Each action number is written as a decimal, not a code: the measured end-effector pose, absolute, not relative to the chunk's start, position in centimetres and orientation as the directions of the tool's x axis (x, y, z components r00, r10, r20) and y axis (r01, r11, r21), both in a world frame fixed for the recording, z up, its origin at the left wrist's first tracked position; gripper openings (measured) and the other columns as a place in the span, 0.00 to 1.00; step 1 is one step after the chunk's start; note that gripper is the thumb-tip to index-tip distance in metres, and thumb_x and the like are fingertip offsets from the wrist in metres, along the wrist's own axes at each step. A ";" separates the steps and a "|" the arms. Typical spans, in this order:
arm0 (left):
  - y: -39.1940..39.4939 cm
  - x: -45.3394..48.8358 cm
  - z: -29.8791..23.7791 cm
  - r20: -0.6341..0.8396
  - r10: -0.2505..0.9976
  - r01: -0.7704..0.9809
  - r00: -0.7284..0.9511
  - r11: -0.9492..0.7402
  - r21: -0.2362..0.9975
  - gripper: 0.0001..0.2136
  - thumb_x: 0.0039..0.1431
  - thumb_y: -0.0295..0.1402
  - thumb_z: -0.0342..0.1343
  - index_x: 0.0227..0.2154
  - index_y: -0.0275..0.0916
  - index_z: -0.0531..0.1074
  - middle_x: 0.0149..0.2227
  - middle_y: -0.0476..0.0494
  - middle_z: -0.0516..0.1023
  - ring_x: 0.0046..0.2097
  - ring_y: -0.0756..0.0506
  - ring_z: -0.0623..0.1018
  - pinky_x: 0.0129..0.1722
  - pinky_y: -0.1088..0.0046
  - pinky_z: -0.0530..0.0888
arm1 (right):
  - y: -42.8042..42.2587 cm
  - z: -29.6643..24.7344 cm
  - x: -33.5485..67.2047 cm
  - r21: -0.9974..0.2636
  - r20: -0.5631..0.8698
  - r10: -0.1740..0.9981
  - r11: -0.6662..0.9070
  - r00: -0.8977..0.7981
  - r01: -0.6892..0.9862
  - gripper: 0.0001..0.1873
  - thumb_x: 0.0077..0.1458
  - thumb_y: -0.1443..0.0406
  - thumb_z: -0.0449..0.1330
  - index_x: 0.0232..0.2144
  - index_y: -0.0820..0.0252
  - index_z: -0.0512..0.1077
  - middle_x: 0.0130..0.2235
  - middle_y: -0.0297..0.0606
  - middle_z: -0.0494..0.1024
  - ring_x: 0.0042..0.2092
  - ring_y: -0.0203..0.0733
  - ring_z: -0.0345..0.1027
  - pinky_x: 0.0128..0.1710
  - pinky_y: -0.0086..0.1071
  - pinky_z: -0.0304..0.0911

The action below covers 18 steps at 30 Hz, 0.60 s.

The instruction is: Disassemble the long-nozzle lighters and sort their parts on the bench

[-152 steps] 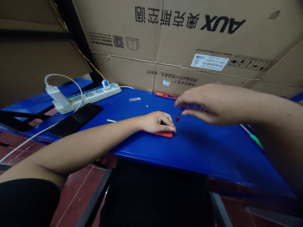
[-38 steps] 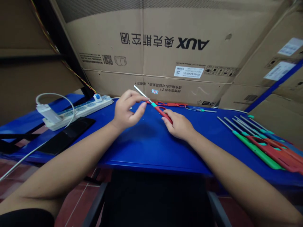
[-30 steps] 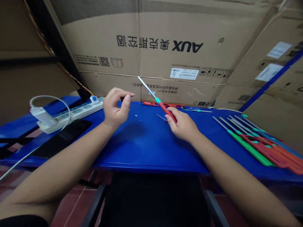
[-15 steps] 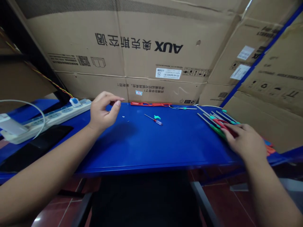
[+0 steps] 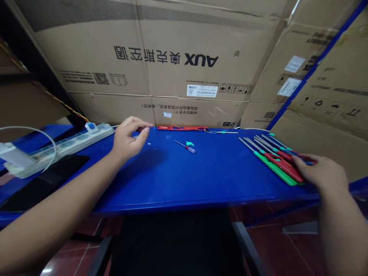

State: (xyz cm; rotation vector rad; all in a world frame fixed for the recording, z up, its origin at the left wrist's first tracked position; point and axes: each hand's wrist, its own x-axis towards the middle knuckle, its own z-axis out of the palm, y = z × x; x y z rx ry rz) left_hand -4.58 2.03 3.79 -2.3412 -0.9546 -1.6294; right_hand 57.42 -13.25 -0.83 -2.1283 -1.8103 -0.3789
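My left hand [image 5: 129, 138] hovers above the left part of the blue table [image 5: 184, 184]. Its fingers are curled, thumb close to the forefinger; anything between them is too small or hidden to make out. At the right, my right hand [image 5: 324, 168] has its fingers closed around the handle of a long-necked lighter [image 5: 305, 158], partly covered. Beside it lie several more such lighters with metal tubes, among them a red lighter [image 5: 287, 167] and a green lighter [image 5: 277, 168]. Mid-table are a small screwdriver [image 5: 190, 149] and a turquoise trigger piece [image 5: 190, 143].
Red casing halves [image 5: 195, 128] and a metal tube with wire [image 5: 227, 132] lie along the back, against a cardboard box [image 5: 172, 30]. A power strip [image 5: 71, 143] and a black phone [image 5: 43, 184] lie at the left. Tiny white bits [image 5: 149, 143] lie near my left hand.
My right hand has moved right, from the red lighter to a lighter farther right, uncovering the red and green handles. My left hand has hardly moved.
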 end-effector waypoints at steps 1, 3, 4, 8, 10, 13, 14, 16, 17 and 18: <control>2.0 -4.5 3.8 0.879 0.423 0.565 0.221 -0.790 0.239 0.08 0.61 0.35 0.55 0.35 0.41 0.78 0.31 0.46 0.75 0.31 0.49 0.73 0.33 0.71 0.72 | -12.5 0.3 55.7 -0.049 0.484 0.803 -0.372 0.348 0.927 0.25 0.57 0.42 0.51 0.37 0.46 0.81 0.21 0.48 0.73 0.23 0.62 0.70 0.23 0.52 0.60; 2.1 -4.4 3.6 0.863 0.450 0.568 0.229 -0.782 0.256 0.09 0.61 0.35 0.54 0.35 0.40 0.79 0.31 0.46 0.75 0.31 0.49 0.73 0.33 0.71 0.71 | -10.2 2.5 51.6 -0.002 0.482 0.800 -0.406 0.357 0.914 0.29 0.60 0.47 0.47 0.41 0.57 0.81 0.35 0.59 0.79 0.37 0.72 0.74 0.29 0.56 0.64; 2.3 -4.4 3.5 0.850 0.473 0.574 0.232 -0.772 0.274 0.10 0.61 0.36 0.54 0.35 0.39 0.79 0.31 0.46 0.75 0.31 0.49 0.73 0.33 0.72 0.71 | -8.6 3.5 49.4 0.044 0.429 0.864 -0.310 0.262 0.950 0.29 0.62 0.51 0.45 0.44 0.61 0.80 0.42 0.62 0.79 0.42 0.72 0.74 0.33 0.56 0.67; 3.5 -5.0 3.0 0.733 0.635 0.636 0.245 -0.675 0.373 0.13 0.61 0.40 0.53 0.35 0.38 0.80 0.33 0.44 0.78 0.33 0.48 0.75 0.34 0.72 0.71 | -0.5 4.4 41.9 0.129 0.268 0.963 -0.043 0.007 0.991 0.24 0.62 0.61 0.48 0.55 0.59 0.73 0.55 0.48 0.76 0.56 0.56 0.69 0.56 0.46 0.64; 4.7 -6.0 2.8 0.647 0.728 0.697 0.228 -0.586 0.414 0.15 0.60 0.41 0.53 0.35 0.38 0.80 0.35 0.43 0.79 0.35 0.46 0.76 0.36 0.71 0.72 | 3.3 3.3 39.6 0.151 0.209 0.978 -0.012 -0.020 0.988 0.28 0.60 0.62 0.51 0.61 0.60 0.67 0.60 0.48 0.72 0.59 0.56 0.66 0.58 0.48 0.62; 6.5 -8.2 2.6 0.534 0.832 0.799 0.147 -0.419 0.432 0.15 0.58 0.41 0.53 0.36 0.38 0.80 0.36 0.42 0.80 0.36 0.44 0.77 0.41 0.68 0.73 | 6.9 1.3 37.7 0.174 0.141 0.990 -0.010 -0.015 0.985 0.31 0.56 0.64 0.54 0.63 0.62 0.65 0.63 0.52 0.68 0.61 0.57 0.64 0.58 0.50 0.61; 7.0 -8.9 2.6 0.505 0.856 0.825 0.112 -0.364 0.433 0.14 0.57 0.41 0.54 0.37 0.39 0.80 0.37 0.42 0.80 0.37 0.44 0.77 0.42 0.67 0.73 | 7.6 0.7 37.5 0.179 0.122 0.992 -0.009 -0.013 0.984 0.30 0.56 0.65 0.54 0.62 0.61 0.67 0.63 0.52 0.69 0.61 0.57 0.65 0.57 0.50 0.61; 7.8 -9.9 2.5 0.468 0.883 0.859 0.047 -0.274 0.432 0.14 0.58 0.41 0.54 0.38 0.39 0.80 0.38 0.42 0.81 0.38 0.42 0.78 0.43 0.67 0.73 | 8.2 0.2 37.5 0.185 0.095 0.995 -0.007 -0.011 0.983 0.26 0.57 0.64 0.53 0.57 0.60 0.72 0.59 0.52 0.74 0.58 0.58 0.68 0.56 0.51 0.62; 8.0 -10.0 2.4 0.459 0.888 0.873 0.032 -0.249 0.420 0.15 0.59 0.40 0.53 0.39 0.39 0.80 0.39 0.41 0.81 0.39 0.42 0.78 0.44 0.67 0.73 | 8.3 0.1 37.6 0.185 0.085 0.996 -0.006 -0.010 0.983 0.25 0.57 0.63 0.53 0.55 0.59 0.74 0.56 0.52 0.76 0.57 0.58 0.69 0.54 0.51 0.63; 8.3 -9.9 2.3 0.450 0.892 0.887 0.041 -0.240 0.395 0.15 0.60 0.40 0.51 0.41 0.39 0.80 0.40 0.40 0.81 0.41 0.42 0.78 0.45 0.67 0.73 | 8.3 0.1 37.9 0.183 0.077 0.997 -0.005 -0.010 0.983 0.23 0.58 0.63 0.52 0.53 0.58 0.75 0.55 0.52 0.77 0.55 0.59 0.71 0.52 0.50 0.64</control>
